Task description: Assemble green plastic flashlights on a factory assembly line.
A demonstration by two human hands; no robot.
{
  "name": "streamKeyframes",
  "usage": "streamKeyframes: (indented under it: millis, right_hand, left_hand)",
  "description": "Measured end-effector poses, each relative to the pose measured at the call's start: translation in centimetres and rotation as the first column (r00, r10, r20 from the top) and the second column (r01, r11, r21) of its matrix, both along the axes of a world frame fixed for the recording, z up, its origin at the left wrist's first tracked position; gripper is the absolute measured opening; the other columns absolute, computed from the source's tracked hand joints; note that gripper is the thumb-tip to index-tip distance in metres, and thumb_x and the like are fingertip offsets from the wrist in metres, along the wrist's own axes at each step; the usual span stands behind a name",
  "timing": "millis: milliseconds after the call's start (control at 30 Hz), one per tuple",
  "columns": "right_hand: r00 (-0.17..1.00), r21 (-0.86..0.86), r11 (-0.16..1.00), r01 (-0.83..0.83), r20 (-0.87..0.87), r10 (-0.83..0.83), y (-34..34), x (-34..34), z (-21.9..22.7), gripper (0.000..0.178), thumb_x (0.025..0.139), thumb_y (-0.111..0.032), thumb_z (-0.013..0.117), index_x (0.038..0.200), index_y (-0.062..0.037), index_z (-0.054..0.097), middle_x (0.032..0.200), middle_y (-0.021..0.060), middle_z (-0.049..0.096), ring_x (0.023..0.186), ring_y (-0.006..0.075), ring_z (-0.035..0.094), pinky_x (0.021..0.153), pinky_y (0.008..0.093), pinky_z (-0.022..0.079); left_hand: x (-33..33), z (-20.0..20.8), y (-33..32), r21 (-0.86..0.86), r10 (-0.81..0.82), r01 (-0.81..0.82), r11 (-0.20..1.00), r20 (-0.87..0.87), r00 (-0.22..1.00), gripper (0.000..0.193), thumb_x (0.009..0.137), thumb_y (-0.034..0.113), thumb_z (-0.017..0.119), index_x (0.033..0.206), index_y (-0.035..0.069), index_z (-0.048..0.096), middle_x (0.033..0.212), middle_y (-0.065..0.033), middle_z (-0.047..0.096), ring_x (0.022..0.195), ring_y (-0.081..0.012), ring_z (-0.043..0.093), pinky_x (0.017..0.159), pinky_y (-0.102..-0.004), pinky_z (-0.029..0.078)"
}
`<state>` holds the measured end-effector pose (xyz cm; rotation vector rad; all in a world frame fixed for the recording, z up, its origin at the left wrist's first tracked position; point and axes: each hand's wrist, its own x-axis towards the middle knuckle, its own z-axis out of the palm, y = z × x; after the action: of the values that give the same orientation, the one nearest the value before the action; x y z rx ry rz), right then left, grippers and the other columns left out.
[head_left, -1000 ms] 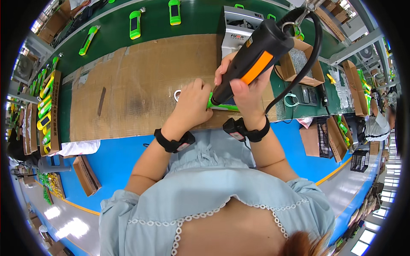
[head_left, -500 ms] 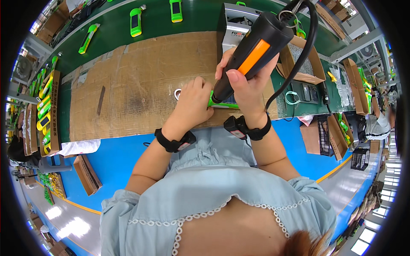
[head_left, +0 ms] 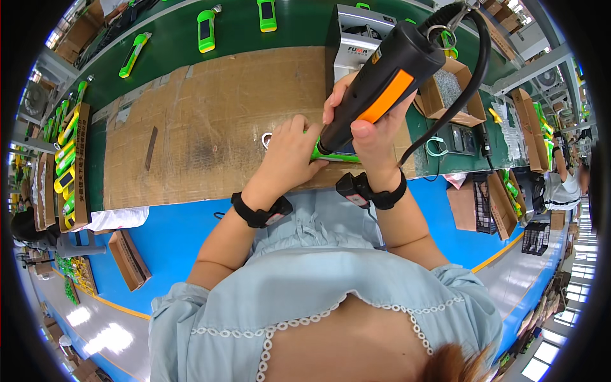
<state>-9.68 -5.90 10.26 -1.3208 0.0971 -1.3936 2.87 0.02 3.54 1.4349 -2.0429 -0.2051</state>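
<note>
Bright light, white glare on floor [head_left: 109,341], bent edges, black corners

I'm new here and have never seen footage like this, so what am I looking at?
You're looking down from a wide fisheye camera worn on a person's head, so straight edges bend. There's no robot, just the person's bare hands. The right hand grips a black tool with an orange stripe, its tip down at a green device. The left hand is at that device's left end. Beneath is a cardboard sheet on a green table, with similar devices farther back.
</note>
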Motion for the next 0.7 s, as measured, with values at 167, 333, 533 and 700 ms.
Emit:
streamKeyframes:
  millis: [167,333,533,700]
  right_hand:
    - [0.998,0.029,0.999,-0.046,0.055,0.044,0.09,0.09,-0.07,0.094,0.061,-0.022,0.086,0.129,-0.0155,0.021,0.09,0.0109,0.053,0.066,0.0199,0.059,0.051,0.0285,0.05]
    - [0.998,0.036,0.998,-0.047,0.049,0.045,0.28,0.15,-0.02,0.094,0.061,-0.022,0.086,0.129,-0.0156,0.02,0.089,0.011,0.053,0.066,0.0202,0.059,0.051,0.0289,0.05]
    - [0.999,0.049,0.998,-0.039,-0.021,0.04,0.37,-0.1,0.08,0.087,0.068,-0.015,0.08,0.13,-0.0117,0.019,0.089,0.0103,0.052,0.066,0.0191,0.058,0.054,0.0286,0.05]
    - [0.994,0.029,0.998,-0.048,-0.098,0.051,0.29,-0.12,0.19,0.081,0.071,-0.007,0.076,0.131,-0.0074,0.021,0.09,0.0097,0.051,0.071,0.0179,0.057,0.059,0.0279,0.049]
  left_hand:
    - [-0.06,0.13,0.01,0.015,0.003,-0.004,1.0,0.008,1.0,0.054,0.059,0.021,0.078,0.104,0.004,0.053,0.094,-0.0131,0.049,0.094,-0.0311,0.05,0.079,-0.0404,0.041]
    - [-0.19,0.06,0.03,0.037,0.021,-0.022,0.999,0.004,1.0,0.054,0.059,0.019,0.078,0.105,0.005,0.055,0.093,-0.0125,0.048,0.093,-0.0305,0.05,0.078,-0.0397,0.041]
    - [-0.3,0.29,0.48,0.01,0.038,-0.039,0.999,0.037,0.999,0.054,0.059,0.018,0.078,0.106,0.005,0.055,0.092,-0.0127,0.048,0.092,-0.0306,0.05,0.077,-0.0395,0.041]
    - [-0.28,0.01,0.53,0.02,0.033,-0.033,0.999,0.004,0.999,0.056,0.059,0.018,0.078,0.108,0.005,0.054,0.092,-0.0131,0.048,0.092,-0.031,0.05,0.077,-0.0397,0.041]
